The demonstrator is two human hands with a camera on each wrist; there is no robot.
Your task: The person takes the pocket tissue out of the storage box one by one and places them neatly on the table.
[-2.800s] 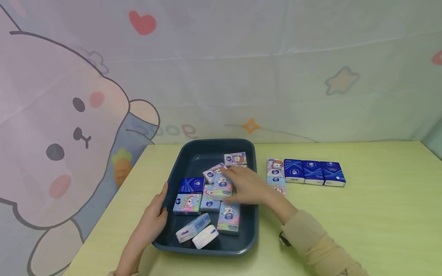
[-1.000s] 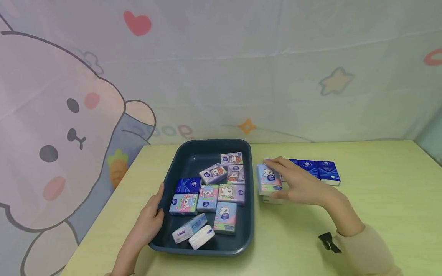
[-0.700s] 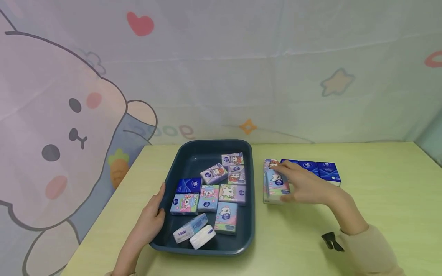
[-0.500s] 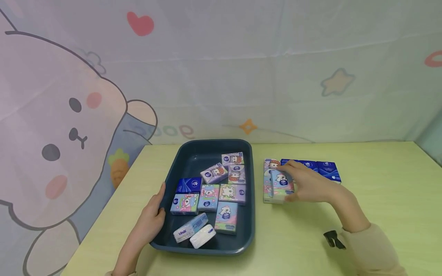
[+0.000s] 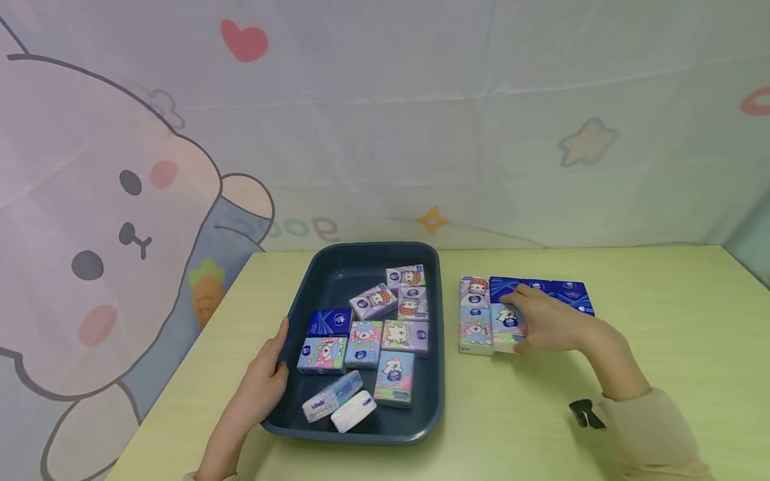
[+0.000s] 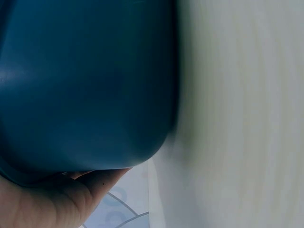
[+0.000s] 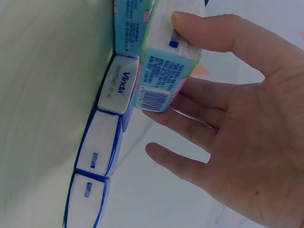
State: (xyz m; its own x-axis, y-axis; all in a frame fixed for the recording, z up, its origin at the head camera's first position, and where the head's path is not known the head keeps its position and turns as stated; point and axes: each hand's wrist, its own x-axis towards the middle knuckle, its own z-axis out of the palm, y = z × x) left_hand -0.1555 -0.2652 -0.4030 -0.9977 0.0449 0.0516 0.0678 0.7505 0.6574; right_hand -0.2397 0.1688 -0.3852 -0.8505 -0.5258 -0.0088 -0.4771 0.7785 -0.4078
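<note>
My right hand [image 5: 550,325] pinches a pastel tissue pack [image 5: 507,327] between thumb and fingers, just in front of the row of blue tissue packs [image 5: 571,294]. In the right wrist view this pack [image 7: 161,71] is tilted, its barcode side facing the camera. On its left lie a purple cartoon pack [image 5: 474,292] and a pastel cartoon pack [image 5: 475,329], end to end. My left hand [image 5: 265,374] grips the left rim of a dark blue plastic bin [image 5: 327,284]; in the left wrist view its fingers lie against the outer wall.
Several tissue packs lie loosely in the bin, among them a blue pack [image 5: 329,323], a purple pack [image 5: 373,302] and a white pack [image 5: 353,411] on its side. A cartoon-printed cloth [image 5: 385,133] hangs behind the pale yellow-green table [image 5: 662,321].
My right hand has lifted the pastel pack out of the bin, carried it right over the cartoon packs and lowered it beside them, before the blue row. My left hand stays on the bin.
</note>
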